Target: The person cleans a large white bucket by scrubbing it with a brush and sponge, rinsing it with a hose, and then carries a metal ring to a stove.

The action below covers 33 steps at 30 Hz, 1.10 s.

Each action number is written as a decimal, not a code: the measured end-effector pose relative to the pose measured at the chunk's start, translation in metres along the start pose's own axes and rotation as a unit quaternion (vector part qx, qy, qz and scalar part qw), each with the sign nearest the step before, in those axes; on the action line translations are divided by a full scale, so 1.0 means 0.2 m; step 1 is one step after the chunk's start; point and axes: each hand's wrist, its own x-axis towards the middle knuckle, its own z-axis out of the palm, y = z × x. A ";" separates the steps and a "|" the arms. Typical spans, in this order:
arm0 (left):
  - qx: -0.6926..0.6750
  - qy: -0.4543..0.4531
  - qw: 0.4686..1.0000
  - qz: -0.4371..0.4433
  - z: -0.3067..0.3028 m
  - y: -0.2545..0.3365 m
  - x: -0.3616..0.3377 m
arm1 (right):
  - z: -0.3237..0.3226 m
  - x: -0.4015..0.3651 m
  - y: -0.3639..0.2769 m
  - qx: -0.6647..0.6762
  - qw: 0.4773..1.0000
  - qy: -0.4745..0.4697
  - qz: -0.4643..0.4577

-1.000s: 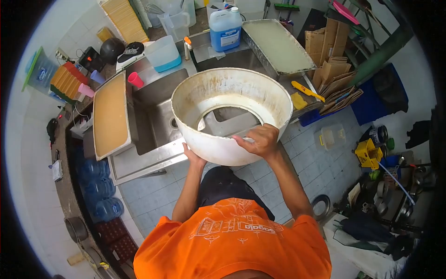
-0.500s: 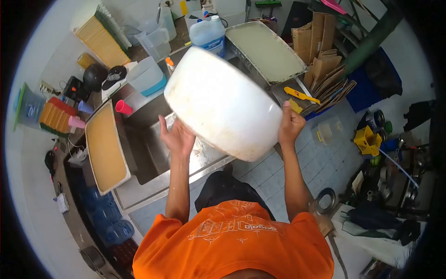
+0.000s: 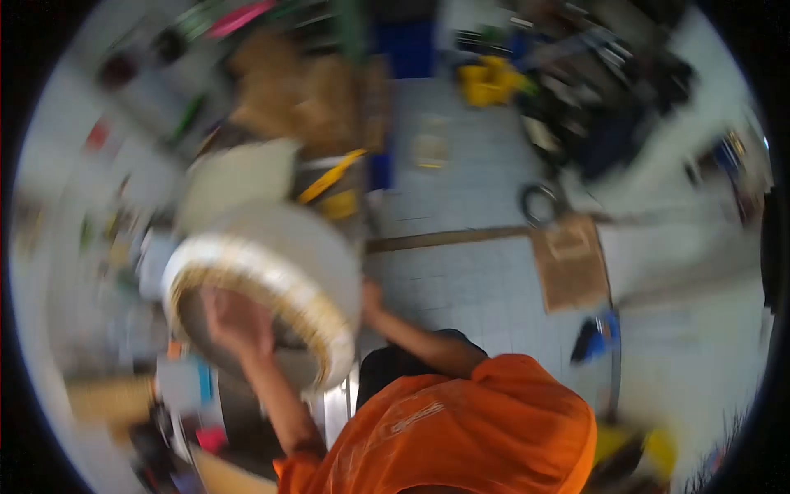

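A large white round tub hangs tilted in the air in front of my body. The ring-shaped edge facing me is stained yellow-brown, and a hollow shows inside it. My left hand reaches into that hollow and supports the tub from within; its fingers are smeared by motion. On the tub's other side, my right hand grips the wall, with the fingers partly hidden behind it. Below the tub, part of the sink area is hidden.
A pale-filled tray and a yellow-handled tool lie beyond the tub. Cardboard is stacked behind them. On the tiled floor are a clear container, a yellow mop-bucket part and a brown cardboard piece.
My view and body have swung to the right, away from the sink. The tub has tilted so its stained, hollow side faces me, and my left hand is now inside that hollow.
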 end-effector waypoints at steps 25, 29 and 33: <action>0.108 0.094 0.989 0.027 0.13 -0.09 -0.06 | -0.15 -0.01 -0.12 0.432 0.846 0.083 0.301; 0.107 0.039 0.993 0.024 0.10 -0.04 -0.05 | -0.18 0.01 -0.16 0.357 0.894 0.090 0.257; 0.093 0.050 0.992 0.064 0.21 -0.05 -0.11 | -0.27 0.08 -0.13 0.425 0.863 0.054 0.268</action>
